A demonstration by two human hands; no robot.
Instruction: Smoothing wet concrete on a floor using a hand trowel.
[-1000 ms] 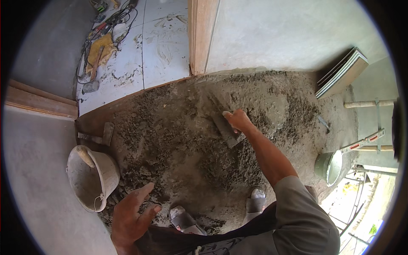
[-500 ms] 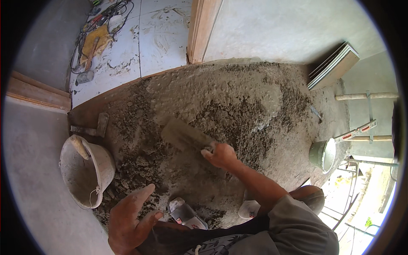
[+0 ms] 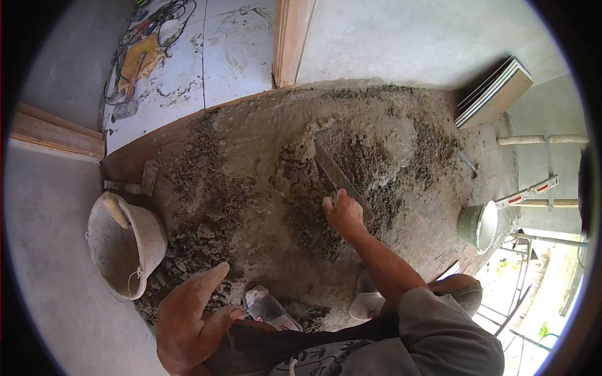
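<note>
My right hand [image 3: 345, 212] grips the handle of a long flat plastering trowel [image 3: 336, 168]. The blade is tipped up on its edge over the wet grey mortar [image 3: 269, 135] and the crumbly dark mix beside it. How deep its lower edge sits in the mix is hard to make out. At the lower left, my left hand [image 3: 188, 319] is held above my lap with thumb and fingers apart and nothing in it. Both my feet, in sandals [image 3: 269, 307], are planted on the mortar bed.
A pale bucket [image 3: 160, 241] with a wooden-handled tool stands left, near a hammer-like tool [image 3: 147, 178]. Stacked tiles [image 3: 495, 94] lean at the far right. A green bucket [image 3: 470, 224] and a level [image 3: 527, 192] are right. White tiles [image 3: 232, 56] lie beyond the doorway, with a mallet [image 3: 125, 109] and cables.
My right hand has moved the trowel away and to the right, and its blade has turned from lying nearly flat to standing on edge. My left hand has barely moved.
</note>
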